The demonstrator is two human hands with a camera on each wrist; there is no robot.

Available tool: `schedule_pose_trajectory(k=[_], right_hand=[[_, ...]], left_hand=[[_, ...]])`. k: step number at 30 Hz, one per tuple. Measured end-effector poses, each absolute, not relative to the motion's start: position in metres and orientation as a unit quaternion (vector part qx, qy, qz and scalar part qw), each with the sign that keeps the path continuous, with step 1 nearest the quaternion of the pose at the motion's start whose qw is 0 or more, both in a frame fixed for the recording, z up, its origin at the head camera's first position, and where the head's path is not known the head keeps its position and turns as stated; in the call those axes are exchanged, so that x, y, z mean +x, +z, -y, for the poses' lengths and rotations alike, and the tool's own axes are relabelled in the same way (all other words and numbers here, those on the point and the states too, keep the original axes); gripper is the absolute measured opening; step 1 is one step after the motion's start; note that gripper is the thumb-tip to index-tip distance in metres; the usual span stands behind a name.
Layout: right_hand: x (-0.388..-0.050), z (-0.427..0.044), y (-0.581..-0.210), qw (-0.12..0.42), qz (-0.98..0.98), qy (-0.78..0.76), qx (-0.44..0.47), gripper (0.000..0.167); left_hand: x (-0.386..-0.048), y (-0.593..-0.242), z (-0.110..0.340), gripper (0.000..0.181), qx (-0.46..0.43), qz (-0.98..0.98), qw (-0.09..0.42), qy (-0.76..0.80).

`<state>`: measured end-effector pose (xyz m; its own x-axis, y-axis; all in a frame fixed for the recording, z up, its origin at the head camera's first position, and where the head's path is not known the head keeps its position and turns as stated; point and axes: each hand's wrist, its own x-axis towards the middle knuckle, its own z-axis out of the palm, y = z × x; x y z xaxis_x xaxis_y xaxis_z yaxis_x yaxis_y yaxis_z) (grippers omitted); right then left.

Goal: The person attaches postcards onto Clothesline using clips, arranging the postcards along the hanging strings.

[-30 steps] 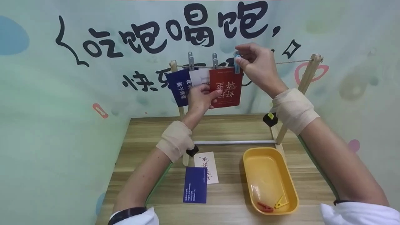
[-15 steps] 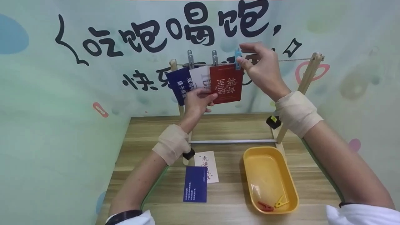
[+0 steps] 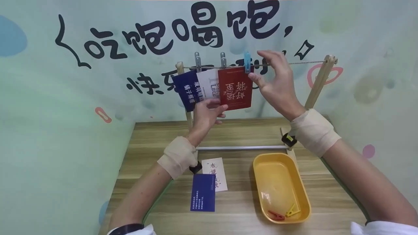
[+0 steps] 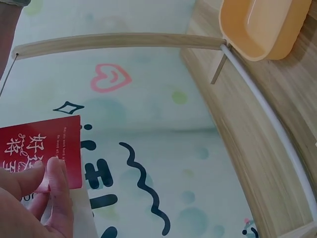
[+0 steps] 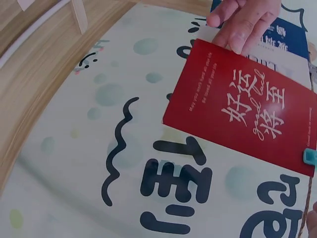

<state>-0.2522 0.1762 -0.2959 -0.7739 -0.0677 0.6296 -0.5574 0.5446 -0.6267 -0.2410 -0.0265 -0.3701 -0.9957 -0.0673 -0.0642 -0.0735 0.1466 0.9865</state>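
A red card (image 3: 235,88) hangs from a string, its top right corner in a blue clip (image 3: 247,62). The left hand (image 3: 206,114) pinches the card's lower left edge between thumb and fingers; in the left wrist view the thumb lies over the red card (image 4: 64,148). Beside the blue clip, the right hand (image 3: 277,85) is spread, thumb and index finger apart, holding nothing. Left of the red card hang a white card (image 3: 207,81) and a dark blue card (image 3: 184,89), with grey clips (image 3: 223,60) on the string above.
A wooden post (image 3: 316,83) holds the string's right end. On the table lie a blue card (image 3: 202,192) and a white card (image 3: 220,169). A yellow tray (image 3: 277,182) contains a red clip (image 3: 276,215) and a yellow clip (image 3: 293,210). A metal bar (image 3: 241,148) crosses behind.
The right hand has let go of the blue clip and moved slightly right and down, its fingers spread. The left hand still pinches the red card, now a little lower than half a second ago.
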Motion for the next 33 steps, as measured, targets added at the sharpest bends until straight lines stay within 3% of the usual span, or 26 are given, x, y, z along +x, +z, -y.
schedule_pose_trajectory(k=[19,28,33], right_hand=[[-0.197,-0.169,-0.317,0.249,0.832,0.442,0.226,0.058],[-0.179,-0.171,-0.329,0.233,0.844,0.434,0.212,0.055],[-0.17,-0.175,-0.337,0.227,0.851,0.424,0.21,0.053]], left_hand=[[-0.209,-0.403,0.02,0.053,-0.064,-0.747,0.061,0.659],[-0.196,-0.416,0.007,0.058,-0.052,-0.76,0.059,0.646],[-0.188,-0.423,-0.003,0.072,-0.047,-0.774,0.075,0.627]])
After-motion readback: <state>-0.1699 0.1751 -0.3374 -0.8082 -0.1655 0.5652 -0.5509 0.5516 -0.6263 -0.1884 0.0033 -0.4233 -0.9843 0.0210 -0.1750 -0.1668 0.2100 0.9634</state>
